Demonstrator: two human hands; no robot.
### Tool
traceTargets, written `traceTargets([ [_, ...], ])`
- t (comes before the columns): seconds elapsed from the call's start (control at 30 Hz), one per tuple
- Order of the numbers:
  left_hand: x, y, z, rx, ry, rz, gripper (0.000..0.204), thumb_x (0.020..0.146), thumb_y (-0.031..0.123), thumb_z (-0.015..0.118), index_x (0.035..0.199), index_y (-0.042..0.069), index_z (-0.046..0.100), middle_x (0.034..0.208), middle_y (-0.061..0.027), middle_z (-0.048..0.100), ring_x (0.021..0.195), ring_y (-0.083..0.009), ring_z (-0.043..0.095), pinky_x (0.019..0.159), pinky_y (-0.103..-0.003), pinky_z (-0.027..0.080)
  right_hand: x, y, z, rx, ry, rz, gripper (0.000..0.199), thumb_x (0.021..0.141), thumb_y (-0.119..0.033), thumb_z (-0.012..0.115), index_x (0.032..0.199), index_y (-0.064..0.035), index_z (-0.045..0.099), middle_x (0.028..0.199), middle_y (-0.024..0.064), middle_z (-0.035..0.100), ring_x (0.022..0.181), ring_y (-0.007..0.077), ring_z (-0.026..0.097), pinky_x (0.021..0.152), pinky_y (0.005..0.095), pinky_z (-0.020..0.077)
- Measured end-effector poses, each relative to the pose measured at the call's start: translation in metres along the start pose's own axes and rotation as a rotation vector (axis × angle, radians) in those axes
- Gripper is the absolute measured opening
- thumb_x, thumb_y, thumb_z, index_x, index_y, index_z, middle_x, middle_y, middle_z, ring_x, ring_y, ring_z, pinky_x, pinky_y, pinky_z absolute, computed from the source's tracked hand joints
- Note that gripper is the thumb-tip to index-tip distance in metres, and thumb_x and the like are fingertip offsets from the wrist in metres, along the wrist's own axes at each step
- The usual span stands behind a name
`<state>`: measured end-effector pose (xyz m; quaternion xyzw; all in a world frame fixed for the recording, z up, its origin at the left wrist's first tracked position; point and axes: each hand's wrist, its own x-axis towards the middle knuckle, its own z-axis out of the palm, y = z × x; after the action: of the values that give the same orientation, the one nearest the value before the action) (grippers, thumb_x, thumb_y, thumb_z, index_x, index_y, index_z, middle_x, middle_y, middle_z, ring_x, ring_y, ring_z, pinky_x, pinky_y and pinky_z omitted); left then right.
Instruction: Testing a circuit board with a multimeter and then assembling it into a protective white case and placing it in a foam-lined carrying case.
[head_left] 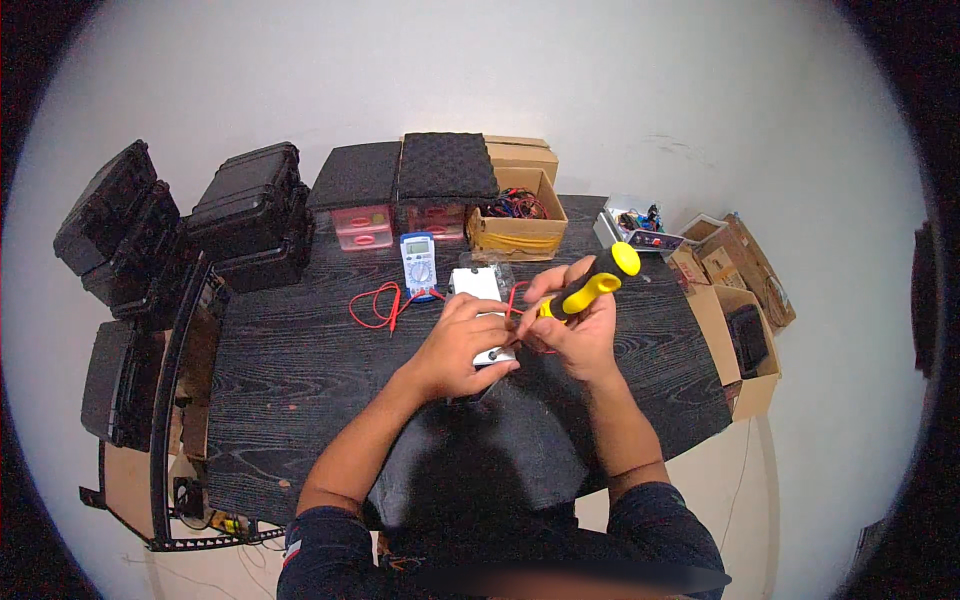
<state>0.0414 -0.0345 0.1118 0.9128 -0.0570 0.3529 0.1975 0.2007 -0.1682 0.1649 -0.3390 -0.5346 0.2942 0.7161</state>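
The left hand (pixel 462 345) holds the small white box (pixel 494 352) still; the right hand (pixel 580 330) should keep the yellow screwdriver (pixel 590 288) straight and turn slowly

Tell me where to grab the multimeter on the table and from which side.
Grip the multimeter across its long blue side edges, coming down from above. It lies flat, face up; its red leads trail off the near end, so avoid that end.

Open brown cardboard box (pixel 517 222) at the tabletop's (pixel 300 370) far edge, holding tangled wires. Blue multimeter (pixel 419 262) just left of it, with a small pale rectangular screen (pixel 418 247). Further open cardboard boxes (pixel 745 350) stand off the tabletop's right end.
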Motion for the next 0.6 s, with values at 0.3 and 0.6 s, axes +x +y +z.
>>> traceTargets([
  [0.3,-0.002,-0.001,0.002,0.002,0.021,0.024,0.038,0.079,0.028,0.082,0.110,0.007,0.074,0.117,-0.0075,0.072,0.123,-0.0314,0.059,0.102,-0.050,0.041,-0.001,0.001,0.000,0.066,-0.003,-0.006,0.042,0.100,-0.021,0.068,0.130,0.0019,0.050,0.118,0.0164,0.065,0.090,0.0180,0.071,0.071,0.0282,0.0583],
  [0.6,0.000,0.001,0.002,0.015,0.045,0.024,0.031,0.083,0.031,0.079,0.104,0.009,0.075,0.113,-0.0044,0.073,0.122,-0.0293,0.060,0.103,-0.049,0.041,-0.004,0.006,-0.004,0.006,-0.029,-0.154,0.039,0.100,-0.027,0.070,0.121,0.0012,0.053,0.118,0.0170,0.062,0.087,0.0215,0.073,0.062,0.0268,0.0571],
])
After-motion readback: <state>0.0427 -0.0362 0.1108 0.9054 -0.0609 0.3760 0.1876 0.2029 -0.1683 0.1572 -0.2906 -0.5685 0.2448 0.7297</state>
